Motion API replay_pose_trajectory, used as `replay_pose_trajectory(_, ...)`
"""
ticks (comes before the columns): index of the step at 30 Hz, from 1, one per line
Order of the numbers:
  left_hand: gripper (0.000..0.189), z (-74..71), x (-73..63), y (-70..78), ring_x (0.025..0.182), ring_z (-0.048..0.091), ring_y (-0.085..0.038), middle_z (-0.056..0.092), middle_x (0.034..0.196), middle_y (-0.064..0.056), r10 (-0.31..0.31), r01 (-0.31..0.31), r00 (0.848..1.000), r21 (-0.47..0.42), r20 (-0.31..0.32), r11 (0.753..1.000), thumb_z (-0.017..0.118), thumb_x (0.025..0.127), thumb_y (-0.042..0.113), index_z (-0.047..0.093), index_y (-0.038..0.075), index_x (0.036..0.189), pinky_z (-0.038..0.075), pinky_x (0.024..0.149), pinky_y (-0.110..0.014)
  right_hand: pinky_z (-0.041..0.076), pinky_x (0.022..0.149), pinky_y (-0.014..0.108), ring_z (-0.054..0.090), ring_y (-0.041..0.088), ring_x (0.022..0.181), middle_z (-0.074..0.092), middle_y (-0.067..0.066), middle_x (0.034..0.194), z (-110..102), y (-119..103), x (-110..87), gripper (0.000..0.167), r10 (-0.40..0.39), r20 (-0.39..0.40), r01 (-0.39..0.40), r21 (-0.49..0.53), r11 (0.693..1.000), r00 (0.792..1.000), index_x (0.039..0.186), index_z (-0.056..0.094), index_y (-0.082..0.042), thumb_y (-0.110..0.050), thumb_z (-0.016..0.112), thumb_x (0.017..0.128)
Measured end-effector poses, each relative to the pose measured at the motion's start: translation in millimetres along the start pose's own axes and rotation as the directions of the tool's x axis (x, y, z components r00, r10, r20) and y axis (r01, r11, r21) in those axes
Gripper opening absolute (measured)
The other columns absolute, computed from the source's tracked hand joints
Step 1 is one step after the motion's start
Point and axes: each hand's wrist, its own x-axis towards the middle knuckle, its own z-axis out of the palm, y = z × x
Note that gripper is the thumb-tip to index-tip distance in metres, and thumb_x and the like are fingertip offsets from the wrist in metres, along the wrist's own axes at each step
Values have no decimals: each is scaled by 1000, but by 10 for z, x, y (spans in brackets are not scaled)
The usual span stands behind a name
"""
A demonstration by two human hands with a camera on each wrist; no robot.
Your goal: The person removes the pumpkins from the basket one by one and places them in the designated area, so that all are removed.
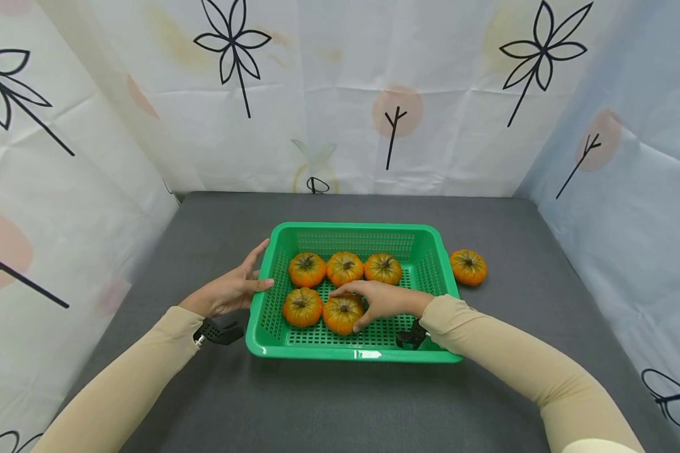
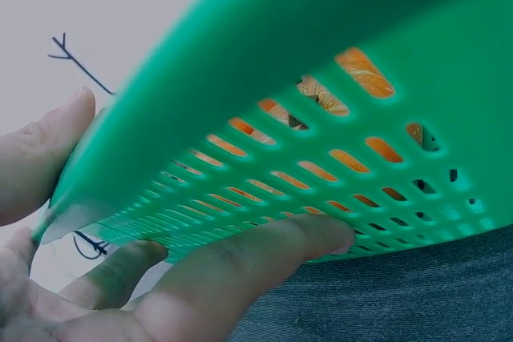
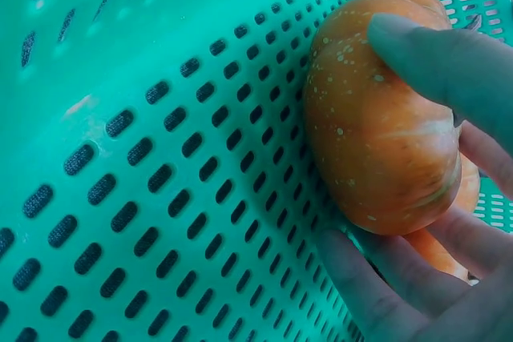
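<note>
A green plastic basket (image 1: 362, 353) with slotted walls stands on the grey table, several small orange pumpkins inside it in two rows. My left hand (image 1: 232, 289) grips its left rim, thumb over the top and fingers against the outer wall, as the left wrist view shows. Inside the basket, my right hand (image 1: 382, 299) holds the front-row pumpkin (image 1: 342, 314) nearest the middle, thumb on one side and fingers around the other. In the right wrist view that pumpkin (image 3: 385, 118) sits close over the slotted floor. Left of it is another front-row pumpkin (image 1: 302, 307).
One more pumpkin (image 1: 468, 267) lies on the table (image 1: 340, 406) just outside the basket's right wall. Three pumpkins form the back row, among them the middle one (image 1: 344, 268). Patterned white cloth (image 1: 340, 94) hangs behind the table and along both sides.
</note>
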Motion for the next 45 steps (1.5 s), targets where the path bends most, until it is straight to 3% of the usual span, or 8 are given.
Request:
replay_pose_trajectory(12, 97, -13, -7, -25, 127, 46, -48, 5, 157, -27, 12, -12, 1000, 19, 11, 1000, 53, 99, 6, -17, 52, 148, 49, 91, -63, 44, 104, 41, 44, 24, 133, 40, -1, 150, -6, -12, -5, 74, 33, 10, -33, -1, 999, 999, 144, 46, -22, -18, 82, 80)
replay_pose_trajectory(24, 96, -7, -14, -23, 130, 41, -52, 4, 157, -27, 14, -14, 1000, 11, 7, 1000, 52, 100, 4, -17, 50, 148, 48, 91, -64, 42, 107, 42, 42, 23, 135, 42, 1, 149, -28, -32, -11, 72, 36, 14, -36, -34, 999, 999, 143, 48, -22, -23, 82, 79)
replay_pose_trajectory(30, 96, 5, -22, -12, 129, 42, -51, 4, 158, -26, 9, -9, 1000, 8, -7, 1000, 52, 99, 4, -14, 53, 148, 49, 91, -63, 42, 106, 45, 43, 25, 134, 44, 5, 148, -46, -65, -31, 72, 32, 10, -31, -46, 998, 999, 142, 49, -17, -26, 82, 79)
replay_pose_trajectory(38, 97, 7, -25, -15, 125, 49, -46, 4, 158, -25, 3, -3, 1000, 3, -6, 1000, 53, 99, 5, -17, 50, 148, 49, 90, -62, 45, 103, 44, 45, 24, 131, 43, 2, 148, -112, -134, -100, 74, 30, -17, -31, -15, 999, 999, 144, 47, -16, -24, 82, 79)
replay_pose_trajectory(45, 96, 19, -28, -9, 124, 51, -45, 6, 158, -24, 7, -7, 1000, 1, -12, 1000, 54, 99, 4, -14, 52, 148, 49, 90, -62, 49, 93, 40, 48, 22, 123, 42, 5, 147, -210, -190, -211, 76, -4, -103, 4, 0, 1000, 995, 145, 45, -18, -28, 82, 79)
